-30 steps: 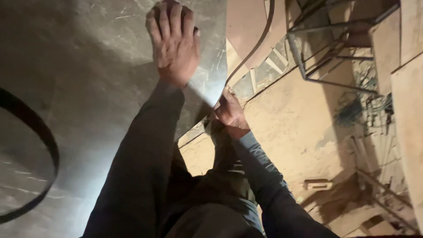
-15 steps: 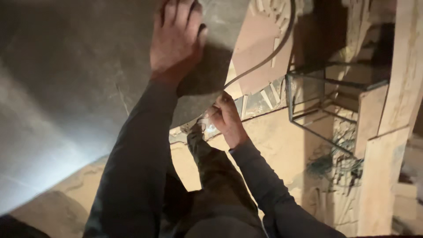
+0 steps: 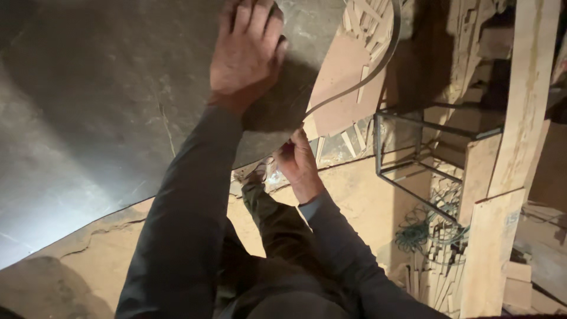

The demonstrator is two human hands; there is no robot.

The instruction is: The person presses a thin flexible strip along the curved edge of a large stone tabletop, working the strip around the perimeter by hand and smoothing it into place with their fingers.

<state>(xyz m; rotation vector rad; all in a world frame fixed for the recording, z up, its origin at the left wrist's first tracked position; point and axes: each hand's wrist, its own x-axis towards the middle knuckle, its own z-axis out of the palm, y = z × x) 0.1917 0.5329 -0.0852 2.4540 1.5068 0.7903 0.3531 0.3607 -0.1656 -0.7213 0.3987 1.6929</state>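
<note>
A large grey marble-patterned panel [image 3: 106,100] with a curved edge fills the left and top of the head view. My left hand [image 3: 245,53] lies flat on it near its right edge, fingers spread and pointing up. My right hand [image 3: 298,162] is below the panel's edge, fingers pinched on the lower end of a thin edge-banding strip [image 3: 366,77]. The strip curves up and to the right away from the panel's rim. My dark sleeves and one leg show below.
A black metal frame [image 3: 413,159] stands on the sandy floor to the right. Tall wooden boards [image 3: 508,177] lean at far right, with wood offcuts [image 3: 431,272] and a tangle of green cord [image 3: 413,233] at their foot. More scraps lie top centre.
The view has shifted, so the panel and hands sit further right and higher. My left hand stays flat on the panel; my right hand has slid slightly along the strip's lower end.
</note>
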